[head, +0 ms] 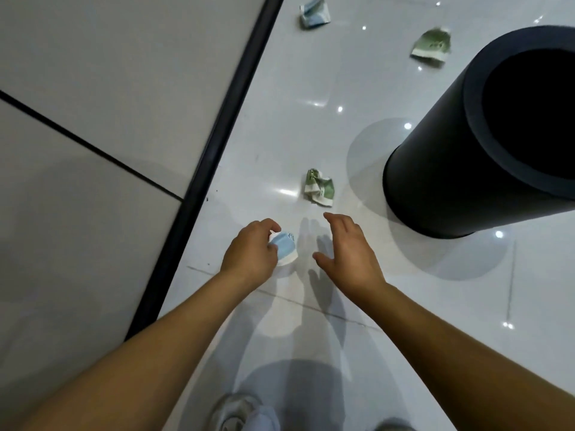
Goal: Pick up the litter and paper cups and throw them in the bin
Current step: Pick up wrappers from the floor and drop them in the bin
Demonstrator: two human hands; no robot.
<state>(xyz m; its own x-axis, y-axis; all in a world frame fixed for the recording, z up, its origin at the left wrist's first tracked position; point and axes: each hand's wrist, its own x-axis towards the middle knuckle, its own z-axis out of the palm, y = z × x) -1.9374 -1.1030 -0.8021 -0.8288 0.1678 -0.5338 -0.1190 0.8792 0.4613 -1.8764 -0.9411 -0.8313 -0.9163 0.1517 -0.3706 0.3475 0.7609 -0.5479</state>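
At the bottom edge a pale shoe [239,412] stands on the glossy white floor [404,306]. Above it the left hand [250,250] curls its fingers round a crushed blue-and-white paper cup [283,247], whose long axis runs up and slightly left in the view; which end is the mouth cannot be told. The right hand [345,247] hovers just beside it, fingers spread and relaxed, holding nothing. Beyond lies a crumpled green-and-white cup [319,188], near the foot of the black bin [485,141], whose open mouth faces up and right. Farther off lie a green scrap [432,45] and a blue-white crumple [314,13].
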